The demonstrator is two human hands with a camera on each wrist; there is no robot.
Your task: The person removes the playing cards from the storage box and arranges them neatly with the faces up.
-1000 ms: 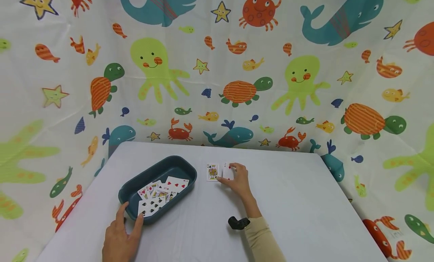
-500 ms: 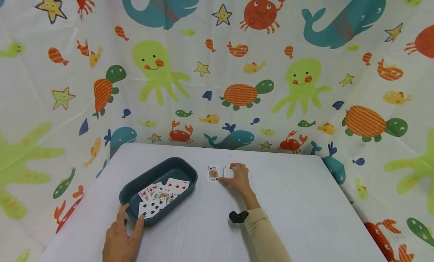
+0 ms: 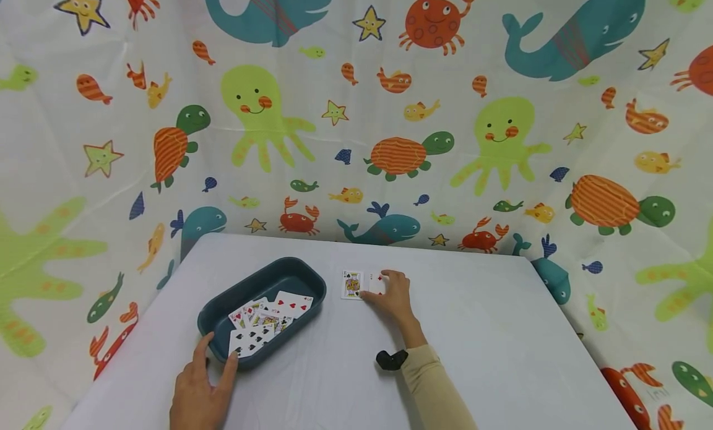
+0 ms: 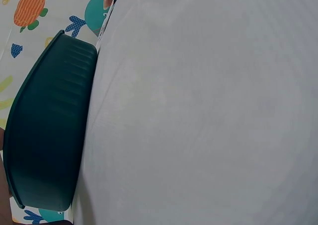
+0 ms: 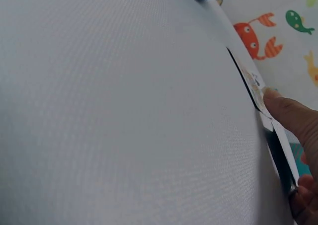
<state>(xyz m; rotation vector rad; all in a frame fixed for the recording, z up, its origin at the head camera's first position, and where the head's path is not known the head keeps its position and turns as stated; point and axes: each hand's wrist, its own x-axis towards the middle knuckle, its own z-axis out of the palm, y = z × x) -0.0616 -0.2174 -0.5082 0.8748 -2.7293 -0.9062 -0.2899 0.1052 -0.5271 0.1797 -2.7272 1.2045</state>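
In the head view, my left hand (image 3: 199, 387) holds the near left end of a dark teal tray (image 3: 285, 275) between thumb and fingers. Several face-up playing cards (image 3: 250, 340) lie overlapping inside it. To the tray's right, my right hand (image 3: 397, 300) pinches a red diamond card (image 3: 375, 284) by its edges, partly covering it. Directly left of that card lies a spade face card (image 3: 351, 284), flat on the table, with my thumb tip at its lower right corner. From the right wrist, the thumb (image 5: 287, 112) shows at the pinched card's near end.
White cloth covers the table (image 3: 473, 331). Behind it hangs a curtain (image 3: 356, 117) printed with sea animals. A black band-like device (image 3: 392, 359) sits at my right wrist, by the beige sleeve (image 3: 437, 383).
The head view has shifted slightly. My right hand and the diamond card keep nearly the same place beside the face card; the left hand stays at the tray.
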